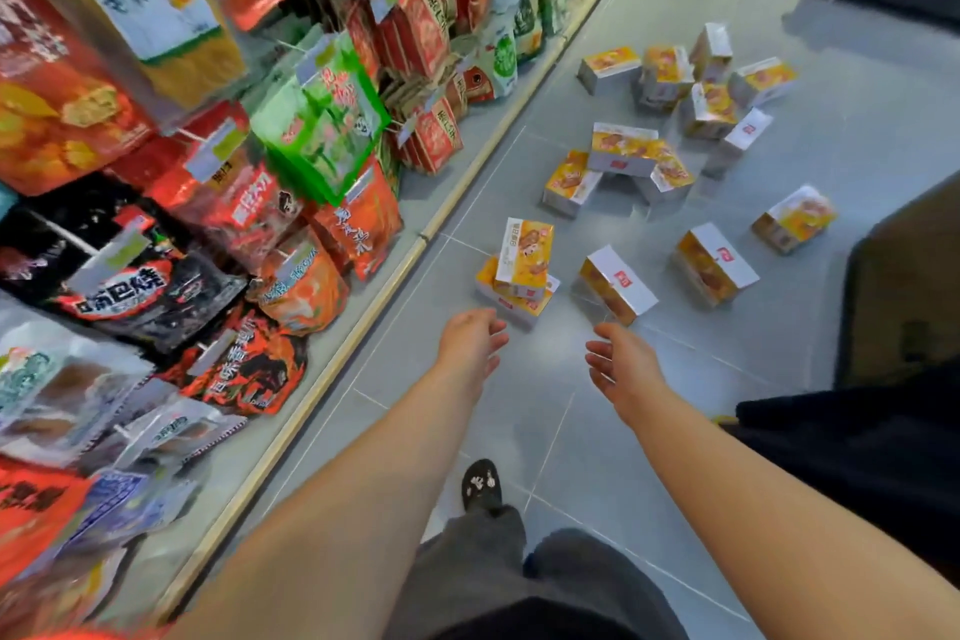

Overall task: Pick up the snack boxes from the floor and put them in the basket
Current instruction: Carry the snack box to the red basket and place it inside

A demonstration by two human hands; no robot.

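- Both my hands, left (474, 339) and right (618, 363), reach open and empty toward boxes (522, 270) at frame centre.
- Next, I judge: close on the nearest; no basket in sight.

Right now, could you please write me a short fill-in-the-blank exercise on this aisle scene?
1. The snack boxes lie scattered on the ____.
2. Both hands, left hand and right hand, are ____ and hold nothing.
3. Nearest the left hand, one box rests on top of ____ box.

Missing words: floor; open; another
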